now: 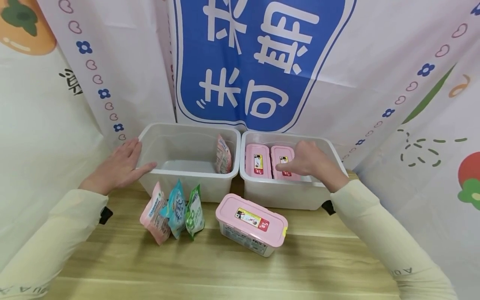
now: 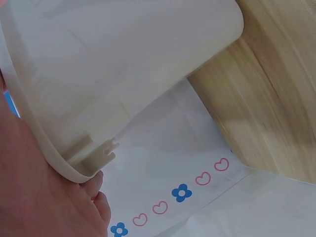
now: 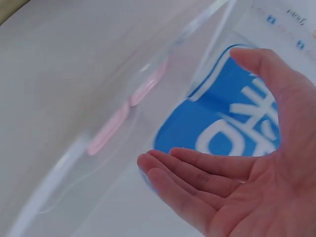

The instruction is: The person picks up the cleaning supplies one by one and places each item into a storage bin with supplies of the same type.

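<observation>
My left hand [image 1: 119, 167] rests on the front left corner of the left white bin [image 1: 195, 185], its thumb reaching over the front rim. The left wrist view shows the palm [image 2: 49, 197] against the bin's rim, fingertips just past it. Over the right white bin [image 1: 281, 196] hovers my right hand [image 1: 308, 160], holding nothing. Its thumb [image 3: 252, 59] and fingers are spread apart in the right wrist view. Below that hand, two pink-lidded boxes stand inside the bin, a left one [image 1: 258, 150] and a right one [image 1: 279, 151], partly hidden by the hand.
One pink packet [image 1: 223, 156] leans inside the left bin. In front stand a pink packet [image 1: 155, 214], a blue packet [image 1: 176, 210] and a green packet [image 1: 195, 212]. Another pink-lidded box [image 1: 251, 221] sits on the wooden table [image 1: 168, 266]. Behind the bins hangs a printed cloth [image 1: 337, 75].
</observation>
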The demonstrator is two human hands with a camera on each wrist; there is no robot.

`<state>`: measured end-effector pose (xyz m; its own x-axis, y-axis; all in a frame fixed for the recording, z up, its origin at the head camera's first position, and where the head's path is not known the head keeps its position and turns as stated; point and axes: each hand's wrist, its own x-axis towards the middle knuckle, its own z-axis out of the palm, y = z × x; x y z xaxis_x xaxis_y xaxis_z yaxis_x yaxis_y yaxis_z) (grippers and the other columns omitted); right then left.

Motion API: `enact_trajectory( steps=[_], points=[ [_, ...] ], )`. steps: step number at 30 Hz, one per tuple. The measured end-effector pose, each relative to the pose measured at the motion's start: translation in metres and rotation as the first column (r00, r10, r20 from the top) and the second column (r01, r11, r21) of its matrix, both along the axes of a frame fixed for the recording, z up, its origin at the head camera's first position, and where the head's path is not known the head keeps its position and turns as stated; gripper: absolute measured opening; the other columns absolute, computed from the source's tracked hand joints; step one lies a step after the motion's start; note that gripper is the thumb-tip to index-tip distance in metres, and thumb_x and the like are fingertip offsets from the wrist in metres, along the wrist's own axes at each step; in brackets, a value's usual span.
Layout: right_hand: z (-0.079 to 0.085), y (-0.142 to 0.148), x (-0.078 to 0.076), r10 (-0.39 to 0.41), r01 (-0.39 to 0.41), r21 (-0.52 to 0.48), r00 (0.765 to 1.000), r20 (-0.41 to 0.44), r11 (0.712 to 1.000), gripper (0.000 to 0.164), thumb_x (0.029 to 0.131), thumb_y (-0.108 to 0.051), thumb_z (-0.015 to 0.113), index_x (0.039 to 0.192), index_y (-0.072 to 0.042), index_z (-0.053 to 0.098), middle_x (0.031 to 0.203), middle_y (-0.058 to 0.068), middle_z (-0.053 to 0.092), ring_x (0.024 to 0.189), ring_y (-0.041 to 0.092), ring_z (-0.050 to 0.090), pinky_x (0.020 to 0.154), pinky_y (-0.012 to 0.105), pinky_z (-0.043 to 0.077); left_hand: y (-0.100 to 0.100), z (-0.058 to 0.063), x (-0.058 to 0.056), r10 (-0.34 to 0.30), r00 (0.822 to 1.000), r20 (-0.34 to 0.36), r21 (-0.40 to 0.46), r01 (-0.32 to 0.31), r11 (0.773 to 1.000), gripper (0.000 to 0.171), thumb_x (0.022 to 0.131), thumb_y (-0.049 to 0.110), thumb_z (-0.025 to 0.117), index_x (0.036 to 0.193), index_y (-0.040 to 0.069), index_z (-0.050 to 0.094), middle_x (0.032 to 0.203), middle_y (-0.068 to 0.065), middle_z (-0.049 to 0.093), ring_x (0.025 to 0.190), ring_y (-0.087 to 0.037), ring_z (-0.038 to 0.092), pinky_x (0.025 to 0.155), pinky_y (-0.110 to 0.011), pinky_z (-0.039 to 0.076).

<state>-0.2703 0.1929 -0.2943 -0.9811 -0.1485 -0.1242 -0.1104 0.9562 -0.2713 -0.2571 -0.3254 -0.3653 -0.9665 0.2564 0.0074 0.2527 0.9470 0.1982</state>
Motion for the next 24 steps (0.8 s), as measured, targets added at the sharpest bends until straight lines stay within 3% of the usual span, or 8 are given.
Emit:
enact_trajectory(
  steps=[5,11,14,17,24],
  points=[
    [0.019,-0.009,0.029,0.081,-0.081,0.004,0.996,-0.034,0.997,0.047,0.081,-0.054,0.085,0.093,-0.011,0.071,0.071,0.003,0.065,0.064,0.019,0.058,0.053,0.027,0.041,0.001,-0.001,0.0,0.003,1.0,-0.01,0.002,-0.003,1.0,0.099,0.107,0.063,0.04,0.164,-0.011,0.005,0.171,-0.038,0.005,0.158,-0.058,0.01,0.129,-0.071,0.01],
    [0.029,-0.024,0.059,0.206,-0.197,0.089,0.974,-0.098,0.976,0.054,0.078,-0.057,0.084,0.096,-0.01,0.066,0.077,0.003,0.067,0.066,0.019,0.059,0.056,0.028,0.046,0.0,-0.001,0.001,0.008,1.0,-0.006,-0.005,-0.009,1.0,0.099,0.107,0.063,0.039,0.164,-0.011,0.004,0.171,-0.038,0.005,0.158,-0.058,0.009,0.129,-0.07,0.009],
    [0.027,-0.03,0.072,0.266,-0.258,0.087,0.958,-0.103,0.962,0.061,0.077,-0.056,0.086,0.104,-0.004,0.067,0.086,0.006,0.071,0.071,0.019,0.063,0.062,0.03,0.053,0.0,-0.001,0.001,0.008,1.0,-0.003,-0.009,-0.008,1.0,0.099,0.107,0.063,0.039,0.164,-0.011,0.004,0.171,-0.038,0.004,0.159,-0.058,0.008,0.129,-0.07,0.008],
    [0.023,-0.036,0.08,0.288,-0.286,0.049,0.956,-0.057,0.957,0.066,0.077,-0.053,0.087,0.112,-0.001,0.067,0.092,0.008,0.073,0.075,0.02,0.065,0.065,0.032,0.057,0.0,-0.001,0.001,0.009,1.0,0.003,-0.007,-0.009,1.0,0.1,0.107,0.063,0.038,0.164,-0.012,0.004,0.171,-0.038,0.003,0.159,-0.057,0.007,0.129,-0.07,0.007],
    [0.006,-0.053,0.091,0.385,-0.382,0.072,0.922,-0.032,0.921,0.066,0.075,-0.054,0.087,0.11,0.0,0.069,0.09,0.005,0.071,0.077,0.019,0.061,0.065,0.029,0.052,0.0,-0.001,0.003,0.013,1.0,0.013,-0.001,-0.013,1.0,0.1,0.107,0.064,0.037,0.164,-0.012,0.004,0.171,-0.038,0.003,0.159,-0.057,0.007,0.129,-0.07,0.007]
  ],
)
